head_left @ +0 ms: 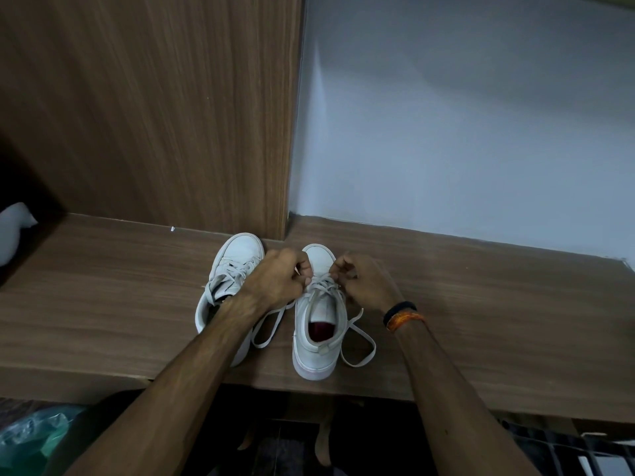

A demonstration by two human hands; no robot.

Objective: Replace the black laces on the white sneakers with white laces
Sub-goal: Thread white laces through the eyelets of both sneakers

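Two white sneakers stand side by side on a wooden shelf [481, 321], toes toward the wall. The left sneaker [228, 269] carries white laces and my left forearm crosses its heel. The right sneaker [318, 338] has a red insole and white laces [323, 283] threaded across its upper eyelets. My left hand [278, 280] pinches the lace on the shoe's left side. My right hand [364, 283] pinches it on the right side. Loose white lace ends [360, 345] loop onto the shelf on both sides of this shoe. No black laces are visible.
A tall wooden panel [154, 115] rises behind the left sneaker and a pale wall [464, 132] behind the right one. A white bag [13, 231] lies at the far left. Below the shelf edge, a green plastic bag [34, 438] and my bare feet [323, 441] show.
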